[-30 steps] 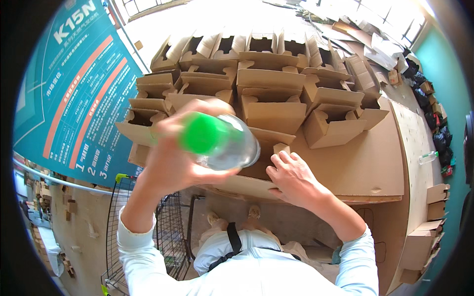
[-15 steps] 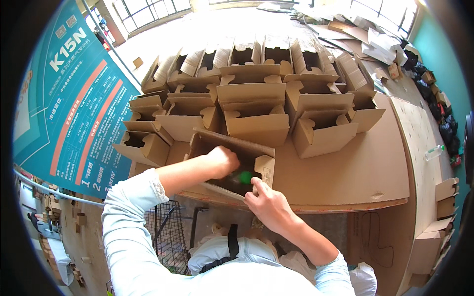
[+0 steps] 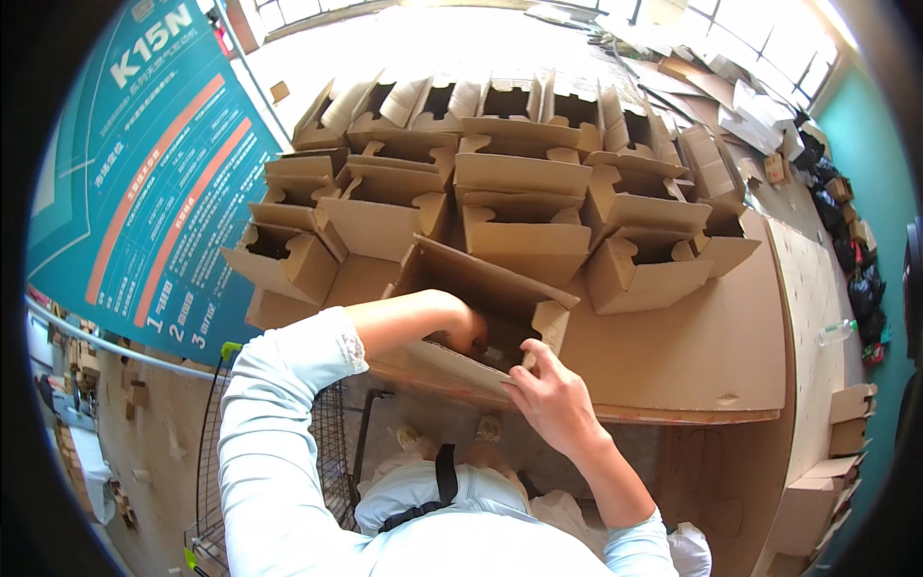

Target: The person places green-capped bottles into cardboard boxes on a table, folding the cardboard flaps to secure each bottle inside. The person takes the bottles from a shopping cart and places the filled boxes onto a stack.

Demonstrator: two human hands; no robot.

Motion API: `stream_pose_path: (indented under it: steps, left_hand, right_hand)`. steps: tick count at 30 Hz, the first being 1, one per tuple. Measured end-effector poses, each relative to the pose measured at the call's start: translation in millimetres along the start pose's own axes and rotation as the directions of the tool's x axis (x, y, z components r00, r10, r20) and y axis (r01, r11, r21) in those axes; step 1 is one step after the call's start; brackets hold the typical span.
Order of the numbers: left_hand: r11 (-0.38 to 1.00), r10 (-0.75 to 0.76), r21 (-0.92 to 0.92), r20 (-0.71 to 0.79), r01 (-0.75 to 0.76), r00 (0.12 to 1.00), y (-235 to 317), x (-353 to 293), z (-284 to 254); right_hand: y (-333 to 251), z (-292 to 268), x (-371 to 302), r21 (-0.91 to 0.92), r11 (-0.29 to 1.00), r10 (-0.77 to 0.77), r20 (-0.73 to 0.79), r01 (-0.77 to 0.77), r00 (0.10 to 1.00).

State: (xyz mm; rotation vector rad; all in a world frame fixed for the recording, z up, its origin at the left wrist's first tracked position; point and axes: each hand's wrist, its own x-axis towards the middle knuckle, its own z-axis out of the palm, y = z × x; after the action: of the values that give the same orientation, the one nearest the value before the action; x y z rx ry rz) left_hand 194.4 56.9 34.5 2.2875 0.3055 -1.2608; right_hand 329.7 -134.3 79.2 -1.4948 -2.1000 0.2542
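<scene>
An open brown cardboard box (image 3: 481,274) lies on its side at the near edge of a cardboard-topped table (image 3: 692,346). My left hand (image 3: 463,327) reaches into the box's opening, its fingers hidden in the dark inside. The clear bottle with the green cap is out of sight. My right hand (image 3: 553,396) grips the box's near front edge and corner flap, thumb on the rim.
Several folded open cartons (image 3: 519,173) stand in rows behind the box. A wire cart (image 3: 336,452) stands below the table edge at my left. A teal banner (image 3: 144,192) lies to the left. A clear bottle (image 3: 835,333) and flat cartons (image 3: 846,423) are at right.
My left hand carried the green-capped bottle down from in front of my face into the open box and pushed further in. My right hand shifted onto the box's front edge.
</scene>
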Motion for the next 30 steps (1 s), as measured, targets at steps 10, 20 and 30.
stream_pose_path:
  steps: [10,20,30]
  left_hand:
    - [0.601,-0.361,-0.254,-0.932,-0.758,0.027,-2.5,-236.6,160.9]
    - [-0.726,-0.670,-0.614,0.734,-0.309,0.114,46.6,-97.9,858.5]
    - [-0.853,-0.523,-0.470,0.762,-0.229,0.383,80.1,98.3,893.8]
  right_hand:
    - [-11.2,-10.6,19.1,0.068,0.991,0.109,0.045,-0.112,0.993]
    - [15.0,-34.8,57.6,0.050,0.966,0.188,0.540,-0.254,0.821]
    - [19.8,-42.9,38.1,-0.032,0.889,0.416,0.469,-0.456,0.779]
